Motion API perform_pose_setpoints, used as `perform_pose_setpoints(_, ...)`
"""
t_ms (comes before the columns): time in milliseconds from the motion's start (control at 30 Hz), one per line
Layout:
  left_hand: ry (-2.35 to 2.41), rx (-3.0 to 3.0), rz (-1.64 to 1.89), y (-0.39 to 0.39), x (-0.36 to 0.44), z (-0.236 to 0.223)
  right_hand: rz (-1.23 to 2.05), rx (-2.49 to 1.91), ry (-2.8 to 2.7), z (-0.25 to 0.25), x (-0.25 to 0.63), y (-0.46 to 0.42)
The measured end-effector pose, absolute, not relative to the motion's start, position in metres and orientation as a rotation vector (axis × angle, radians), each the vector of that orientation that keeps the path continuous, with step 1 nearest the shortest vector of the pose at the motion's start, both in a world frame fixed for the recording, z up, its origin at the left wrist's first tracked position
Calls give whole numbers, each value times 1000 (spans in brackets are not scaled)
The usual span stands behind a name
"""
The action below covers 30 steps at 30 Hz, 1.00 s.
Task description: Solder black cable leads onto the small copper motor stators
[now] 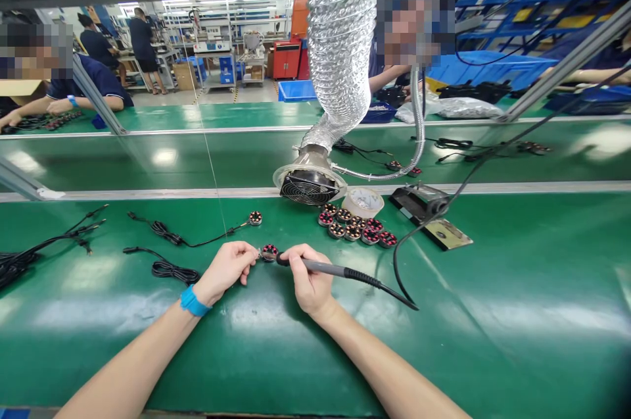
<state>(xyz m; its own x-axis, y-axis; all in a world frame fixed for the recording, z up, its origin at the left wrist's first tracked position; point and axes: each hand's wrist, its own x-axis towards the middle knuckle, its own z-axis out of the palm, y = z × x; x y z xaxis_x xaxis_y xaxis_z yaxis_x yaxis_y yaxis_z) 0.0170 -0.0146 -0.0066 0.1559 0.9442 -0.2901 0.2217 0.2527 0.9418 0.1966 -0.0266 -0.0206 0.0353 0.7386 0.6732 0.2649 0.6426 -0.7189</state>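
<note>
Between left fingers (245,257) and right fingers (298,253) lies one round part (269,251).

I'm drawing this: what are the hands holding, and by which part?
The right hand holds a soldering iron by the front of its handle. The left hand pinches a tiny thing, too small to identify.

Right hand (311,279) holds gray pen-like tool (325,268), front end by small round part (269,252). Left hand (229,269) pinched tight, just beside same part. More round parts (352,231) sit by tape roll (363,203) on green worktop (473,327). Big shiny hose (340,31) hangs above.
</note>
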Motion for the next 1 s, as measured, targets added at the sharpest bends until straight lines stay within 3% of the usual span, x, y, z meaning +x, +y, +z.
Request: perform_pose_setpoints(1000,1343,1215,764,-15,18,-3,574,-946,-1377,-21,196,-28)
